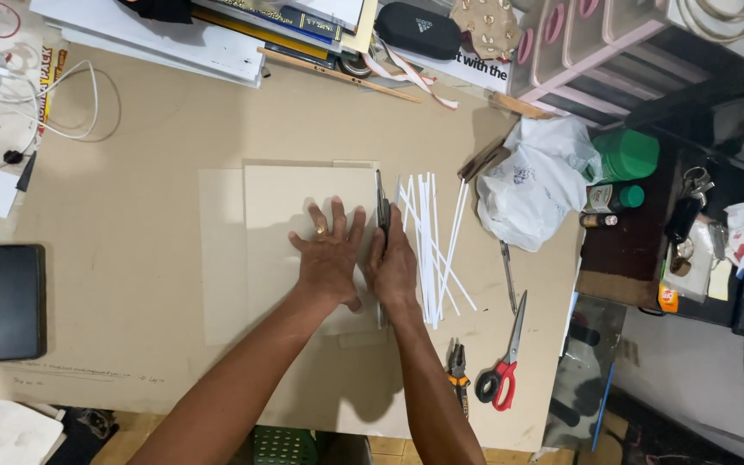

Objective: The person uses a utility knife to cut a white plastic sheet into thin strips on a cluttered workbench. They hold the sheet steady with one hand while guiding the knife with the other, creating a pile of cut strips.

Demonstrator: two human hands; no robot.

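Observation:
My left hand (329, 254) lies flat, fingers spread, on a beige cardboard sheet (282, 202) in the middle of the table; a ring is on one finger. Right beside it, my right hand (393, 267) grips a dark utility knife (382, 207) held along the right edge of the sheet. The blade tip points away from me. Just to the right of the knife lie several thin white strips (430, 241), fanned out on the table.
Red-handled scissors (503, 366) and small pliers (456, 366) lie near the front right. A white plastic bag (531, 185), a green jar (629, 155), a black phone (9, 301) at left, white cables (62, 103), stacked books and boards at the back.

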